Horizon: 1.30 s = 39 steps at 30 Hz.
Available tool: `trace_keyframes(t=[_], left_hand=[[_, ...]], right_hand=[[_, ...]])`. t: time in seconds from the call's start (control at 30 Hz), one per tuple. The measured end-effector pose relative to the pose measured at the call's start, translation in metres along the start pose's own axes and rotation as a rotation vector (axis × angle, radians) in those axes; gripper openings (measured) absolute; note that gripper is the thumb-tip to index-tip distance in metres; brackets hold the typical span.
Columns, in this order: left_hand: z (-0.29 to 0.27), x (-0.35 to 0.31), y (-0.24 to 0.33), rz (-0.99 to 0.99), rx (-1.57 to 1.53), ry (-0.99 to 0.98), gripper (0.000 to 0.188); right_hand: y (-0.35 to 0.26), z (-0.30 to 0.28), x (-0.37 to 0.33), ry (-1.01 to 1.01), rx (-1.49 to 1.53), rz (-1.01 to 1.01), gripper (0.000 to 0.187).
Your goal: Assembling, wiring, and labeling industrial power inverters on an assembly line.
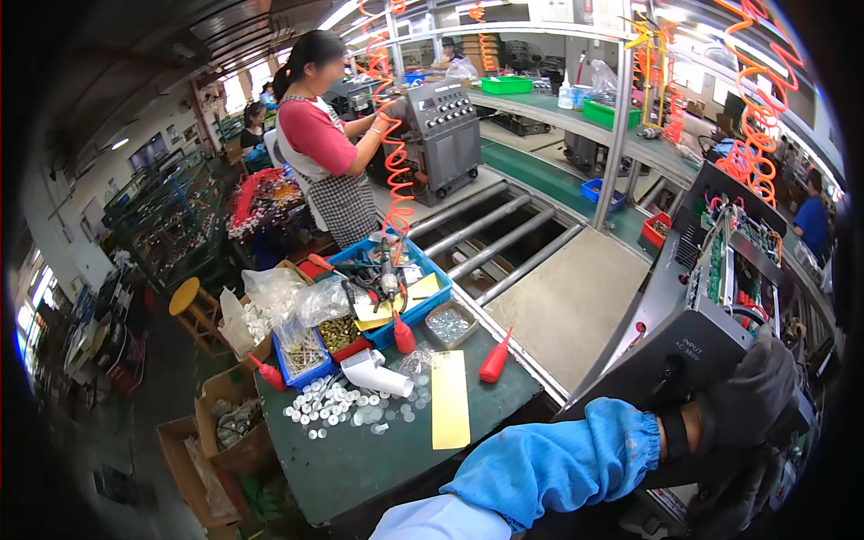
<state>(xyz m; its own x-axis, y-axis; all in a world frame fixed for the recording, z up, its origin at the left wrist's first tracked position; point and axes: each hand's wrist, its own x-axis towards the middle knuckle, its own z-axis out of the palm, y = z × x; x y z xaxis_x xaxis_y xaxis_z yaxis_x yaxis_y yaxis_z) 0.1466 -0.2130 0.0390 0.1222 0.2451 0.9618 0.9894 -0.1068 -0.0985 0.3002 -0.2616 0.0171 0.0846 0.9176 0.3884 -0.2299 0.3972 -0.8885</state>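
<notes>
Presently gripping the near corner of the grey machine housing [693, 342] with a dark-gloved hand [751, 396], fingers curled closed over the edge. Reaching in from the lower edge through a blue sleeve [558, 463]; impossible to tell whether this is the left or the right hand. Showing no second hand of the wearer anywhere in view. Sitting at the right of the picture, directly under the gloved hand, with the open top exposing green circuit boards and red wiring.

Lying on the green bench [360, 459], well apart to the left of the hand:
- three red squeeze bottles with pointed nozzles, one [494, 358] nearest the roller conveyor [504, 238];
- one yellow card [449, 399], lying flat;
- one white tube [376, 373], lying on its side;
- many small white discs [328, 402], scattered, too numerous to count;
- one blue tray [396, 288] holding tools.

Standing beyond the bench, another person [328, 148] in a red top and checked apron, handling a second grey machine [445, 135] on the line.
</notes>
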Motion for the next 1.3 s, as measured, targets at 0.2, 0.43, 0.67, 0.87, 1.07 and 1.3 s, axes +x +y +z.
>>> trace_keyframes(t=[0.2, 0.43, 0.67, 0.87, 1.07, 1.3], left_hand=[[-0.008, 0.006, 0.000, -0.016, -0.068, 0.013, 0.039], [-0.059, 0.000, -0.018, -0.064, -0.106, -0.217, 0.036], [-0.049, 0.033, -0.006, 0.058, -0.076, -0.066, 0.030], [-0.057, 0.042, 0.007, 0.057, -0.116, -0.120, 0.029], [-0.050, 0.044, 0.020, 0.040, -0.220, -0.180, 0.032], [-0.047, 0.042, 0.020, 0.043, -0.159, -0.211, 0.036]], right_hand=[[0.006, -0.017, 0.010, -0.025, -0.068, 0.037, 0.038], [0.006, -0.036, 0.024, -0.032, -0.357, -0.235, 0.021], [0.010, -0.070, 0.035, -0.281, 0.161, -0.061, 0.026], [0.025, -0.072, 0.036, -0.320, -0.014, -0.139, 0.037], [0.037, -0.076, 0.047, -0.361, -0.057, -0.178, 0.037], [0.039, -0.075, 0.052, -0.373, -0.098, -0.302, 0.035]])
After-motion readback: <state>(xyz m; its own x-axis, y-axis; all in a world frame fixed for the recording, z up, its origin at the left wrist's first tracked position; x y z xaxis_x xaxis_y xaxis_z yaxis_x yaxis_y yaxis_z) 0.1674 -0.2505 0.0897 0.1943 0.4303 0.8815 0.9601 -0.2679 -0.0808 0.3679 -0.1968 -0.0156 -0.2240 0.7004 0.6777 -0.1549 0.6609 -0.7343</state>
